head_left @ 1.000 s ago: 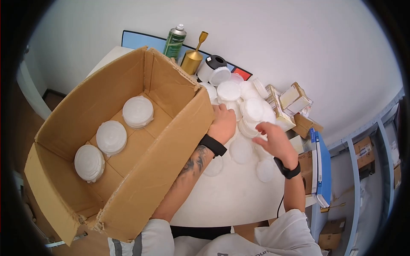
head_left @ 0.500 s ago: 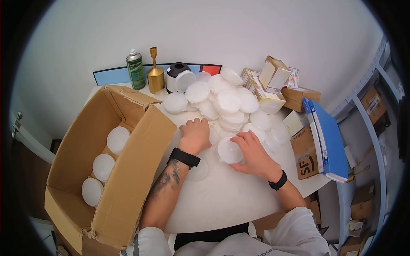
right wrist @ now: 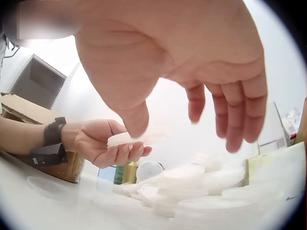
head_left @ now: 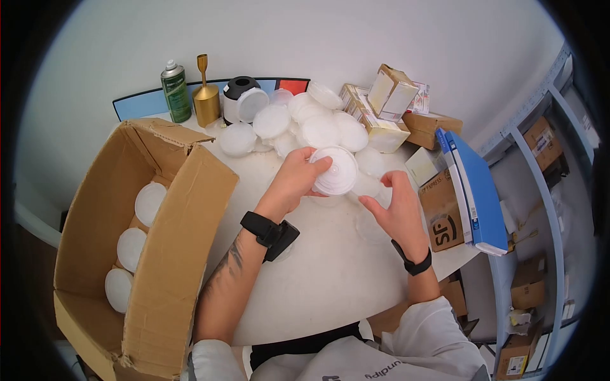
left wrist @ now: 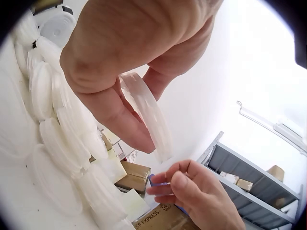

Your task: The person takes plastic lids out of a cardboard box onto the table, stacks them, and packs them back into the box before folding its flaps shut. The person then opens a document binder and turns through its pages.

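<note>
Between thumb and fingers, the left hand (head_left: 291, 180) holds a round white translucent lid (head_left: 335, 170) above the table; in the left wrist view the lid (left wrist: 147, 112) is seen edge-on in its pinch. The right hand (head_left: 399, 213) hovers just right of it with thumb and fingers apart, and the right wrist view shows nothing in its fingers. Behind both hands lies a heap of similar round lids (head_left: 319, 131). At the left a tall cardboard box (head_left: 181, 254) has three round white pieces (head_left: 131, 249) inside.
A spray can (head_left: 176, 93), a gold candle holder (head_left: 206, 105) and a black-and-white cylinder (head_left: 241, 86) stand at the table's back left. Small cartons (head_left: 391, 92), an SF Express box (head_left: 443, 213) and blue binders (head_left: 473, 190) are on the right. Beyond is a shelf rack (head_left: 540, 152).
The left hand has left the table by the cardboard box and now holds up a lid. The right hand, which was at a lid half a second ago, has moved off to the right, empty.
</note>
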### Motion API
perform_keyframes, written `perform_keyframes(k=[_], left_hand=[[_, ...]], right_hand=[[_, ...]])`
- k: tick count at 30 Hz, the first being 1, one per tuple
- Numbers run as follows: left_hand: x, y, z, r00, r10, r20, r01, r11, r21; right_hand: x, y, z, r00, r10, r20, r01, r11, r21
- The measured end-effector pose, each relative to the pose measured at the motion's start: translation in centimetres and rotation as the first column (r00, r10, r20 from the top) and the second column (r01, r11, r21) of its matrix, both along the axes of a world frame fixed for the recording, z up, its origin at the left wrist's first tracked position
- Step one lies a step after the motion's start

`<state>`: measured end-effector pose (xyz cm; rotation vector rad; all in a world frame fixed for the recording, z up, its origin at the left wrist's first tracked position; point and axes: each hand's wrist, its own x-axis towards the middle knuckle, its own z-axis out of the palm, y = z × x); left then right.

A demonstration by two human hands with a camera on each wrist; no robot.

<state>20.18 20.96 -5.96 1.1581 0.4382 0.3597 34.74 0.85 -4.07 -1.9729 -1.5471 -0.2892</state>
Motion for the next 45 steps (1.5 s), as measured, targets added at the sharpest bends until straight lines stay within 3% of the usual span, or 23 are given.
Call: perform_keyframes(k=[1, 2, 5, 9, 11, 12, 13, 14, 15, 16, 17, 22, 24, 25, 26, 28, 30, 32, 36, 38, 40, 43, 45], left_hand=[[-0.2, 0.7, 0.1, 0.998, 0.051, -0.026, -0.049, 0.998, 0.043], [-0.3, 1.1, 0.1, 0.994, 0.097, -0.051, -0.093, 0.992, 0.087], [0.1, 1.3, -1.0, 0.996, 0.086, -0.035, -0.085, 0.996, 0.016], [0.5, 0.4, -1.9, 0.999, 0.005, -0.034, -0.009, 0.995, -0.103], [0.6, 0.3, -2.1, 0.989, -0.142, -0.044, 0.136, 0.984, -0.115], [0.6, 0.3, -2.2, 0.99, -0.138, -0.039, 0.133, 0.985, -0.112], [0.6, 0.2, -2.3, 0.985, -0.165, -0.056, 0.157, 0.98, -0.119], [0.8, 0.1, -2.4, 0.979, -0.192, -0.072, 0.182, 0.975, -0.126], [0.9, -0.1, -2.5, 0.979, -0.192, -0.069, 0.183, 0.975, -0.125], [1.0, -0.3, -2.7, 0.973, -0.225, -0.042, 0.217, 0.965, -0.15], [1.0, -0.4, -2.9, 0.966, -0.257, -0.015, 0.25, 0.952, -0.175], [1.4, -1.6, -2.8, 0.948, -0.319, 0.016, 0.316, 0.927, -0.203], [1.5, -1.5, -2.8, 0.933, -0.356, 0.051, 0.357, 0.906, -0.228], [1.6, -1.3, -2.9, 0.924, -0.365, 0.113, 0.382, 0.872, -0.306], [1.6, -1.2, -3.1, 0.913, -0.368, 0.177, 0.408, 0.83, -0.381], [1.7, -1.0, -3.1, 0.905, -0.384, 0.186, 0.426, 0.832, -0.354], [1.4, -1.2, -2.9, 0.9, -0.393, 0.19, 0.436, 0.838, -0.33], [1.2, -2.2, -2.2, 0.954, -0.295, 0.046, 0.299, 0.941, -0.16], [1.2, -1.8, -2.8, 0.968, -0.24, 0.072, 0.249, 0.954, -0.168], [1.1, -1.4, -2.8, 0.964, -0.246, 0.098, 0.262, 0.942, -0.208], [1.1, -1.2, -2.6, 0.96, -0.257, 0.113, 0.276, 0.938, -0.209], [1.6, -1.1, -3.1, 0.955, -0.262, 0.139, 0.287, 0.934, -0.212], [0.4, -0.4, -2.4, 0.904, -0.344, 0.253, 0.397, 0.896, -0.2]], right_hand=[[-0.5, -1.4, -0.1, 0.984, -0.168, 0.065, 0.178, 0.958, -0.225], [-1.0, -2.5, -0.4, 0.934, -0.316, 0.168, 0.357, 0.834, -0.421], [-2.9, -3.5, -2.5, 0.912, -0.371, 0.177, 0.404, 0.728, -0.554], [-2.2, -3.8, -4.1, 0.918, -0.372, 0.136, 0.391, 0.792, -0.47], [-2.2, -4.2, -1.7, 0.926, -0.376, 0.022, 0.34, 0.81, -0.478], [-2.2, -4.4, -0.3, 0.928, -0.373, 0.025, 0.34, 0.812, -0.474], [-2.4, -4.6, 1.1, 0.907, -0.33, -0.262, 0.194, 0.879, -0.435], [-2.3, -4.7, 1.9, 0.812, -0.252, -0.527, 0.062, 0.934, -0.352], [-2.0, -4.5, 2.0, 0.813, -0.252, -0.524, 0.064, 0.934, -0.351], [-1.7, -4.2, 1.7, 0.642, -0.032, -0.766, -0.07, 0.992, -0.101], [-1.4, -3.9, 1.4, 0.402, 0.221, -0.889, -0.131, 0.974, 0.183], [-1.2, -0.5, -1.4, 0.507, 0.183, -0.842, 0.065, 0.966, 0.249], [-0.2, 0.2, -2.6, 0.698, -0.036, -0.716, 0.161, 0.981, 0.108], [0.2, 0.7, -3.5, 0.775, -0.059, -0.63, 0.198, 0.968, 0.153], [0.5, 0.8, -4.0, 0.777, -0.061, -0.626, 0.198, 0.968, 0.151], [0.8, 0.9, -4.5, 0.884, -0.137, -0.447, 0.188, 0.98, 0.072], [0.5, 1.1, -5.0, 0.903, -0.132, -0.41, 0.166, 0.985, 0.05], [-0.2, 1.5, -5.2, 0.919, -0.119, -0.375, 0.139, 0.99, 0.027], [-1.5, 1.8, -5.1, 0.906, -0.023, -0.423, 0.066, 0.994, 0.088], [-1.4, 2.0, -4.9, 0.889, 0.038, -0.456, 0.022, 0.992, 0.124], [-0.8, 2.0, -4.3, 0.97, 0.145, -0.193, -0.139, 0.989, 0.044], [-1.6, 2.5, -2.5, 0.989, 0.058, -0.136, -0.07, 0.994, -0.086], [-1.8, 3.1, -1.9, 0.984, 0.059, -0.169, -0.067, 0.997, -0.039]])
